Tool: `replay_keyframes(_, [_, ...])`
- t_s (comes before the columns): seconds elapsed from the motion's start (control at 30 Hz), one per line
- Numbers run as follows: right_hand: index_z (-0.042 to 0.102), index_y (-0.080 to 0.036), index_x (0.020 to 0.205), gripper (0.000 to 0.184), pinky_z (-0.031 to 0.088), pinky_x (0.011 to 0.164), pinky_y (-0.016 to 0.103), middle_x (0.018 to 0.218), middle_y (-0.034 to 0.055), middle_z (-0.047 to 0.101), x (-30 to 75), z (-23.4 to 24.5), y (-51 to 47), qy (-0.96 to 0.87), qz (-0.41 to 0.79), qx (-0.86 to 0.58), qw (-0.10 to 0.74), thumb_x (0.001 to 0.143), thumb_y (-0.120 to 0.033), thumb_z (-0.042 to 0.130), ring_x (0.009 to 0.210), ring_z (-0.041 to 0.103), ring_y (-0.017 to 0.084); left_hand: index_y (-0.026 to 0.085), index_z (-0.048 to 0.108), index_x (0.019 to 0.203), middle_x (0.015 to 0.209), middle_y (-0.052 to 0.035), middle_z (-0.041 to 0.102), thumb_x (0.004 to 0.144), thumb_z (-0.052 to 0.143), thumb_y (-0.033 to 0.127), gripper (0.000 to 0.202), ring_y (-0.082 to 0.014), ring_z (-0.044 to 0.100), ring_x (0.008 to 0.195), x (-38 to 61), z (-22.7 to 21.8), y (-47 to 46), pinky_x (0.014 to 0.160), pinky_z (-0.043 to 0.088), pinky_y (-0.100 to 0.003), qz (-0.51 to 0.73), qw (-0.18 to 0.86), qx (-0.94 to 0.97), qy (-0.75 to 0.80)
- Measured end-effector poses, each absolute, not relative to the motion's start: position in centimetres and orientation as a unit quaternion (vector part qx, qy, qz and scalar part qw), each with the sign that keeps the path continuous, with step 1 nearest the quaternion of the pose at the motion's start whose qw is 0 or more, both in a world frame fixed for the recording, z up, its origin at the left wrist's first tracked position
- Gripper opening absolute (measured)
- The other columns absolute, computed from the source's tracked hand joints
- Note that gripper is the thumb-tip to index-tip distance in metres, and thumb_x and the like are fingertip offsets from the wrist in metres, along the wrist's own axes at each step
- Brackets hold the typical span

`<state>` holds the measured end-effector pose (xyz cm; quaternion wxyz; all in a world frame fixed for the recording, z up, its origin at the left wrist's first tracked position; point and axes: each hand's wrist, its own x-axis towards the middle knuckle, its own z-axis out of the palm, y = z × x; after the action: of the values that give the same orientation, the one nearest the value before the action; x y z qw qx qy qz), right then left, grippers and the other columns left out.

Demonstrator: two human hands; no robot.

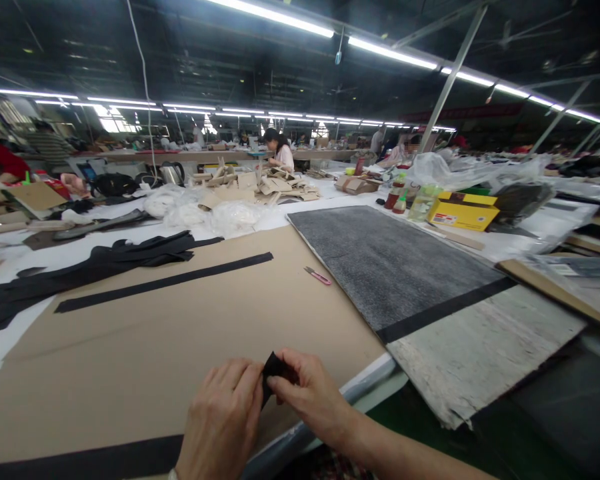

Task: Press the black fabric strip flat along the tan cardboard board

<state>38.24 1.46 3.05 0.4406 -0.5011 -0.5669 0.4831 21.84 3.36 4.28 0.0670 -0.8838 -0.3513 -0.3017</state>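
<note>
Both of my hands meet at the near edge of the table over a brown cardboard sheet [145, 347]. My left hand [225, 420] and my right hand [310, 393] pinch a small black piece of fabric [273, 368] between their fingertips. A long black strip [165, 281] lies flat on the cardboard farther out. A pile of black fabric strips [80, 267] rests at the left. Small pink snips [318, 275] lie at the cardboard's right edge.
A grey mat [380, 260] with a black strip [445, 308] across it lies on a worn board [485, 347] to the right. A yellow box [463, 211], bottles [397, 195] and plastic bags [230, 215] stand farther back. Other people [281, 151] work at distant tables.
</note>
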Motion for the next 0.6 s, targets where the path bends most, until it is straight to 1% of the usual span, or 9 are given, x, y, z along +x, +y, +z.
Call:
replay_keyframes(0.1, [0.059,-0.015,0.077,0.007,0.037,0.054,0.019,0.063,-0.0025,0.053,38.1,3.0,1.4,-0.562,0.482,-0.509,0.440,0.074,-0.015,0.052,0.058,0.049,0.010,0.019,0.056,0.094,0.081,-0.0035,0.060,0.089,0.040,0.012,0.018,-0.0204,0.055,0.073,22.0,4.3,3.2,0.068,0.040,-0.034,-0.297,0.107,-0.885,-0.342])
replay_keyframes(0.17, [0.060,-0.015,0.076,0.008,0.037,0.053,0.019,0.063,-0.0024,0.054,38.0,2.8,1.4,-0.557,0.484,-0.512,0.440,0.075,-0.015,0.052,0.058,0.049,0.010,0.019,0.056,0.090,0.078,-0.0032,0.058,0.089,0.040,0.012,0.017,-0.0202,0.054,0.072,22.1,4.2,3.1,0.068,0.039,-0.034,-0.297,0.114,-0.883,-0.346])
replay_keyframes(0.3, [0.060,-0.015,0.076,0.009,0.037,0.052,0.018,0.062,-0.0027,0.054,37.9,2.5,1.2,-0.547,0.499,-0.507,0.441,0.073,-0.016,0.052,0.056,0.049,0.009,0.020,0.056,0.082,0.075,-0.0023,0.057,0.090,0.041,0.016,0.017,-0.0201,0.053,0.070,22.2,3.7,2.9,0.067,0.038,-0.033,-0.298,0.096,-0.871,-0.379])
replay_keyframes(0.37, [0.060,-0.015,0.076,0.009,0.038,0.051,0.019,0.060,-0.0028,0.054,38.0,2.4,1.2,-0.530,0.518,-0.505,0.443,0.070,-0.017,0.053,0.054,0.049,0.009,0.021,0.057,0.080,0.075,-0.0017,0.058,0.090,0.042,0.019,0.018,-0.0199,0.054,0.070,22.3,3.5,2.8,0.067,0.039,-0.033,-0.302,0.066,-0.861,-0.404])
replay_keyframes(0.43, [0.057,-0.015,0.075,0.010,0.039,0.050,0.019,0.058,-0.0032,0.053,38.1,2.3,1.2,-0.499,0.553,-0.498,0.444,0.068,-0.021,0.055,0.052,0.048,0.009,0.022,0.058,0.078,0.074,-0.0006,0.060,0.089,0.043,0.023,0.019,-0.0187,0.056,0.070,22.2,3.5,2.9,0.066,0.041,-0.031,-0.310,-0.003,-0.847,-0.432])
replay_keyframes(0.5, [0.054,-0.015,0.074,0.015,0.041,0.049,0.020,0.056,-0.0039,0.052,38.3,2.3,1.2,-0.462,0.596,-0.484,0.444,0.065,-0.025,0.059,0.049,0.048,0.009,0.023,0.060,0.077,0.072,0.0017,0.062,0.088,0.046,0.028,0.018,-0.0163,0.059,0.067,22.0,3.8,3.2,0.062,0.043,-0.028,-0.303,-0.113,-0.825,-0.464])
replay_keyframes(0.57, [0.054,-0.015,0.074,0.019,0.043,0.049,0.020,0.056,-0.0037,0.053,38.5,2.5,1.2,-0.433,0.624,-0.476,0.443,0.063,-0.028,0.061,0.048,0.048,0.009,0.025,0.062,0.079,0.072,0.0036,0.065,0.088,0.047,0.033,0.019,-0.0141,0.061,0.067,21.7,4.2,3.7,0.061,0.045,-0.025,-0.291,-0.228,-0.794,-0.483])
replay_keyframes(0.6, [0.056,-0.014,0.075,0.020,0.043,0.049,0.020,0.057,-0.0031,0.054,38.6,2.6,1.1,-0.424,0.631,-0.476,0.442,0.062,-0.028,0.061,0.048,0.048,0.008,0.025,0.063,0.083,0.074,0.0040,0.066,0.089,0.047,0.036,0.020,-0.0137,0.062,0.069,21.6,4.3,3.9,0.062,0.047,-0.024,-0.293,-0.266,-0.779,-0.486])
